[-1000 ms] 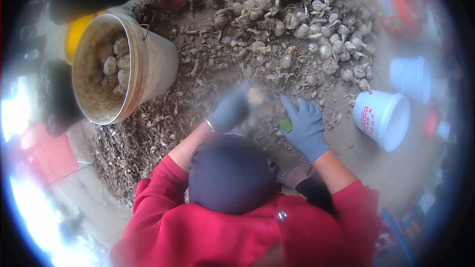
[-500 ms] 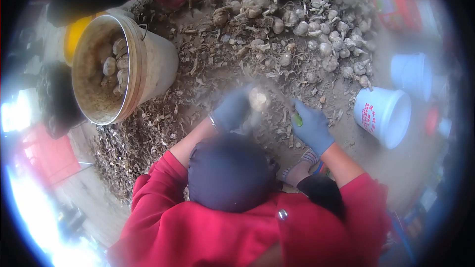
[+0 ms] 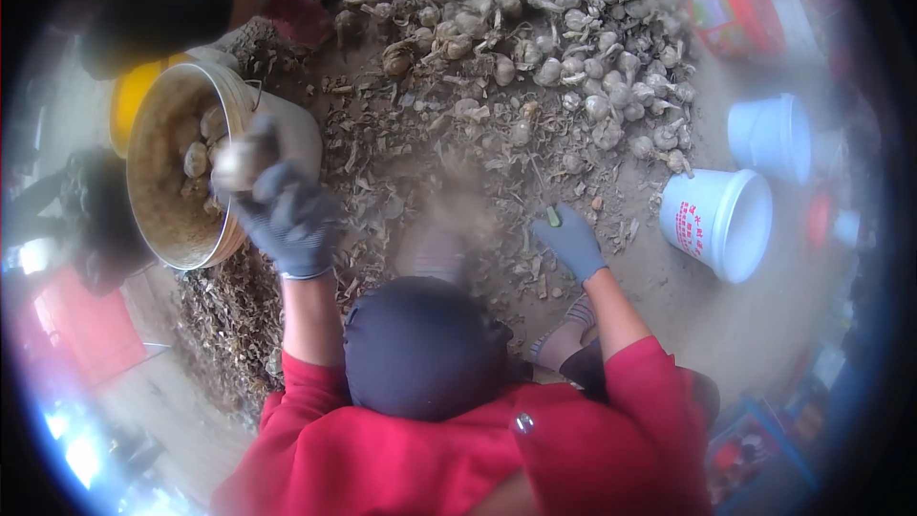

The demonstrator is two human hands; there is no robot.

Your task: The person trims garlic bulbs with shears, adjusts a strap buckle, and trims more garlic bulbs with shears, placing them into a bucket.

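Observation:
My left hand (image 3: 291, 225), in a grey glove, is closed around a garlic bulb (image 3: 237, 164) at the mouth of a large dirty white bucket (image 3: 287, 139). Motion blurs both hand and bulb. Several trimmed garlic bulbs (image 3: 196, 161) lie inside that bucket. Over the ground to the right, my gloved right hand (image 3: 573, 243) grips a knife (image 3: 553, 217) by its green handle. Its thin blade points away from me toward the garlic heap (image 3: 602, 67), where the bulbs still carry dry stalks.
Dry skins and cut stalks (image 3: 382, 162) litter the ground. A white bucket with red print (image 3: 693, 220), a pale blue bucket (image 3: 764, 139) and a red bucket (image 3: 740, 14) stand at right. A yellow bucket (image 3: 134, 105) and another person's dark sleeve (image 3: 162, 24) are at upper left.
My left hand has swung leftward with the garlic bulb, from in front of me to the large bucket's mouth. My right hand keeps the knife, slightly further left in view.

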